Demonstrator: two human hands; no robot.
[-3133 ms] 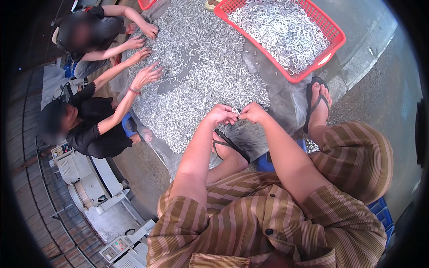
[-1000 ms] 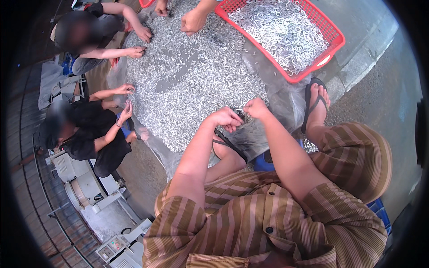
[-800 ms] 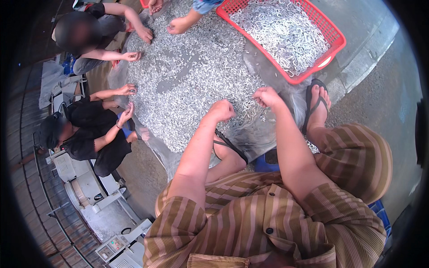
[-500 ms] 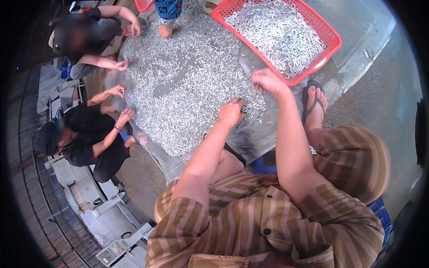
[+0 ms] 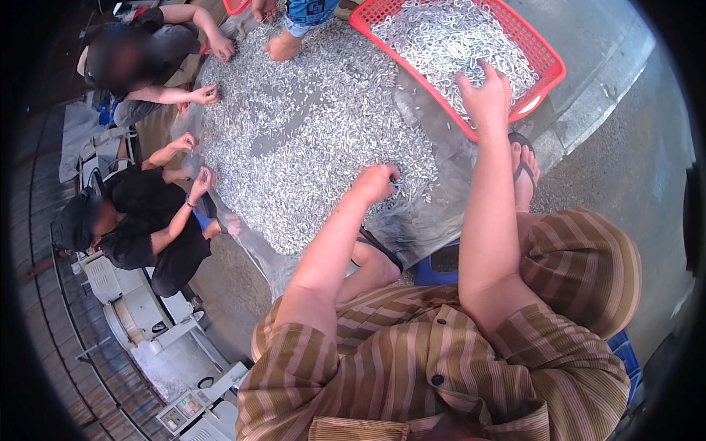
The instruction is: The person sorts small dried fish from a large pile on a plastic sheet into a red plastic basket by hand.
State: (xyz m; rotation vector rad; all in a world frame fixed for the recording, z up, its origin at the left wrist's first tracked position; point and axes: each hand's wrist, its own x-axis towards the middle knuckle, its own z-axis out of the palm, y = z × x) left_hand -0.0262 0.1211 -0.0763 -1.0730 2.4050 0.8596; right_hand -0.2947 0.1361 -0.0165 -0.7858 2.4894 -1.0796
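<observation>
A broad layer of small silvery metal pieces [image 5: 323,140] covers a plastic sheet on the ground before me. My left hand [image 5: 376,182] is at the near right edge of this layer, its fingers curled down; what they hold, if anything, is hidden. Over the near side of a red plastic basket [image 5: 546,88] is my right hand [image 5: 487,94], thumb and fingers spread, with nothing seen between them. Bent, hook-like silvery pieces [image 5: 448,37] fill the basket.
Two people in dark clothes [image 5: 154,220] sit along the left side, their hands at the layer's edge. Another person's hand [image 5: 283,47], below a blue patterned sleeve, reaches in from the far side. Grey-white machines [image 5: 140,312] stand at the left. My sandalled foot [image 5: 523,173] is beside the basket.
My right hand has moved from the pile's edge up over the basket and its fingers have spread. My left hand has shifted slightly. The far person's second hand has come into view.
</observation>
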